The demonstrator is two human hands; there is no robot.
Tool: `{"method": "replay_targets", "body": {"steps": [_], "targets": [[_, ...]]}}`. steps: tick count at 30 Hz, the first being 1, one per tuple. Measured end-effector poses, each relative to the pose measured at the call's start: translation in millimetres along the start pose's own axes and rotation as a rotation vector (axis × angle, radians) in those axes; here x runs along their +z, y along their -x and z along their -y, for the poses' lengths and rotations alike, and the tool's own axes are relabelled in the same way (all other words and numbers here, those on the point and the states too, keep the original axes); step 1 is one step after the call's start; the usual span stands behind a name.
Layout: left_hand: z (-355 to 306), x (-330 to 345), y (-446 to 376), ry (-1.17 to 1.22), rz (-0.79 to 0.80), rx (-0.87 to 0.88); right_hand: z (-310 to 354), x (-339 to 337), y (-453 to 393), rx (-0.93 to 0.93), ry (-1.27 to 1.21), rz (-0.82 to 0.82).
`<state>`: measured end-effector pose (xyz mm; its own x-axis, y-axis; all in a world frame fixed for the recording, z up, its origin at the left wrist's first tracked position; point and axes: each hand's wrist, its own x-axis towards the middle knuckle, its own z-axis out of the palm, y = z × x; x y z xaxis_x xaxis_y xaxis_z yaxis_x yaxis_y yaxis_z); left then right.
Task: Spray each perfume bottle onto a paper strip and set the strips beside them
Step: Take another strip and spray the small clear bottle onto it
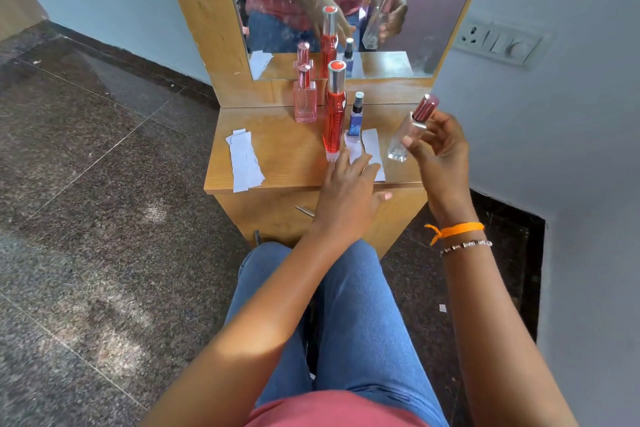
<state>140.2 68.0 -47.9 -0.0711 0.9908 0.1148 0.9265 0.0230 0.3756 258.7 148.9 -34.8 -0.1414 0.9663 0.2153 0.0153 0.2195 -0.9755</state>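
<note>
My right hand (438, 146) holds a clear bottle with a dark red cap (410, 130) tilted above the right end of the wooden dresser top (284, 156). My left hand (349, 191) lies flat with fingers spread on a paper strip (373, 146) near the front edge. A tall red bottle (334, 111) stands just beyond my left fingers. A small blue bottle (356, 118) stands to its right, and a pink square bottle (305, 97) stands at the back left. A stack of white paper strips (244, 159) lies at the left end.
A mirror (346, 3) rises behind the dresser top and reflects the bottles and both hands. A grey wall with a switch plate (502, 43) is close on the right. Dark stone floor (104, 184) spreads to the left. My knees in jeans (346, 305) sit before the dresser.
</note>
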Motion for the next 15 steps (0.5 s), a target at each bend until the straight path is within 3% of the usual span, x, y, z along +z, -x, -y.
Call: {"method": "replay_targets", "body": {"steps": [3,15], "targets": [[2,14,-4,-0.092,0.059,0.018,-4,6,-15,-0.025,0.038,-0.013],[4,20,-9,-0.084,0.062,0.038,-18,26,-43,-0.098,0.182,0.061]]}}
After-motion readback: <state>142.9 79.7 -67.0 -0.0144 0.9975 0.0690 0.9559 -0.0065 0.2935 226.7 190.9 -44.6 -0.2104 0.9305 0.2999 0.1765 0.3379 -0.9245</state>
